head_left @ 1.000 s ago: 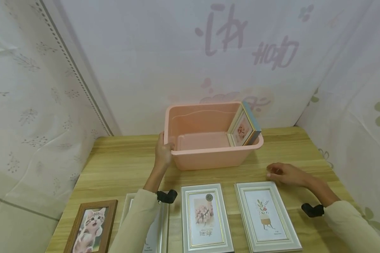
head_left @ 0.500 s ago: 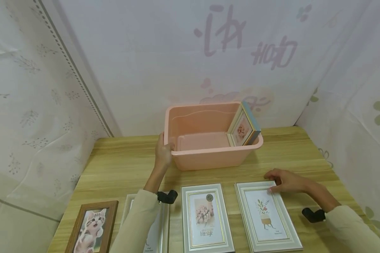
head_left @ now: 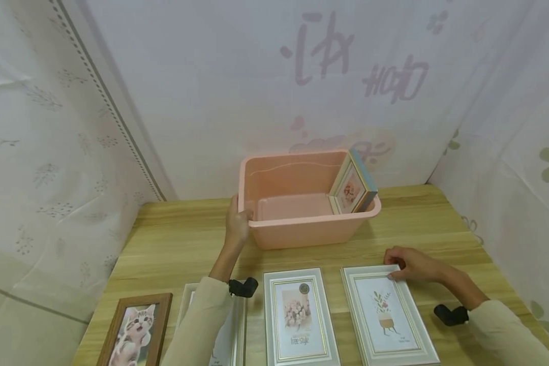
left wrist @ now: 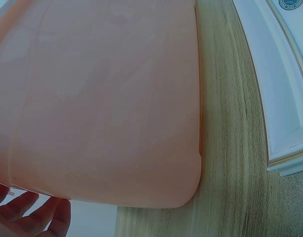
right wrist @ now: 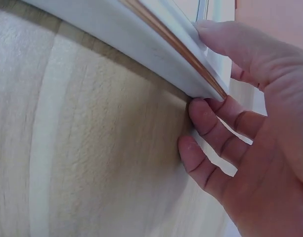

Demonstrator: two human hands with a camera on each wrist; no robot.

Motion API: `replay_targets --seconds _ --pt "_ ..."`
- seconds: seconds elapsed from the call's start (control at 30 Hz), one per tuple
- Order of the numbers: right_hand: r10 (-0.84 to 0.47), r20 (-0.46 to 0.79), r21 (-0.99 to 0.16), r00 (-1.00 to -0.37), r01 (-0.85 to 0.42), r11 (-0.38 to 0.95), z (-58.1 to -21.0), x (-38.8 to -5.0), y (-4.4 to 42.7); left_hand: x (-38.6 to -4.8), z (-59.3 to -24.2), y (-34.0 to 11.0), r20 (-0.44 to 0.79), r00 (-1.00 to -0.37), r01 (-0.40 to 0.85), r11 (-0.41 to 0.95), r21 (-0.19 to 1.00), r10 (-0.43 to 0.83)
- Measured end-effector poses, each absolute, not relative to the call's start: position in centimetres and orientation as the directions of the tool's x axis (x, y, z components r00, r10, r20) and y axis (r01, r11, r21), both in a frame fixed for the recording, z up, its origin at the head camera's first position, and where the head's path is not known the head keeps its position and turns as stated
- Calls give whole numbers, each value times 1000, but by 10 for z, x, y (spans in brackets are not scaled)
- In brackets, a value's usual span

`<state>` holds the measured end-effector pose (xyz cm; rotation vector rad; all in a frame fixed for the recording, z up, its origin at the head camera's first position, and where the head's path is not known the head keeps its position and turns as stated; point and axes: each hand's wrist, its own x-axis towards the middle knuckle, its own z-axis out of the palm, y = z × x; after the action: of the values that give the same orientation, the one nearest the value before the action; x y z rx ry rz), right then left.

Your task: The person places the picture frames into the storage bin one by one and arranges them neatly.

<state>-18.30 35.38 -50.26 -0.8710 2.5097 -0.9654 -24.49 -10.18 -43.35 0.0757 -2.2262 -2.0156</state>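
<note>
My left hand [head_left: 238, 223] grips the left rim of a pink plastic bin [head_left: 302, 234]. The left wrist view shows its fingers [left wrist: 55, 217] curled at the bin's edge. Inside the bin, picture frames [head_left: 351, 188] lean against the right wall, a flower print facing inward. My right hand [head_left: 414, 264] holds the top right corner of a white picture frame [head_left: 386, 312] with a potted-plant print, which lies on the table. In the right wrist view the thumb is on top of that frame [right wrist: 156, 39] and fingertips reach under its edge.
A white frame [head_left: 299, 315] with a flower print lies left of the plant one. Another pale frame [head_left: 239, 330] is partly hidden under my left sleeve. A brown frame [head_left: 162, 325] with a kitten photo lies further left. Printed cloth [head_left: 201, 101] hangs behind the wooden table [head_left: 178, 239].
My right hand has moved from beyond the plant-print frame down onto its top right corner and taken hold there. The left hand and the bin have stayed in place.
</note>
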Motion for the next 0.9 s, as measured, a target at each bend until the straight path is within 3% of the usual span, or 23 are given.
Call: replay_targets --seconds 0.57,0.9 --pt "-643 -25 -712 -766 -437 549 -483 -186 354 -245 -434 -101 73 -989 57 122 991 -130" --pt "-645 -101 -773 -758 -348 530 -450 -186 352 -244 -434 -102 74 -987 56 127 990 -143"
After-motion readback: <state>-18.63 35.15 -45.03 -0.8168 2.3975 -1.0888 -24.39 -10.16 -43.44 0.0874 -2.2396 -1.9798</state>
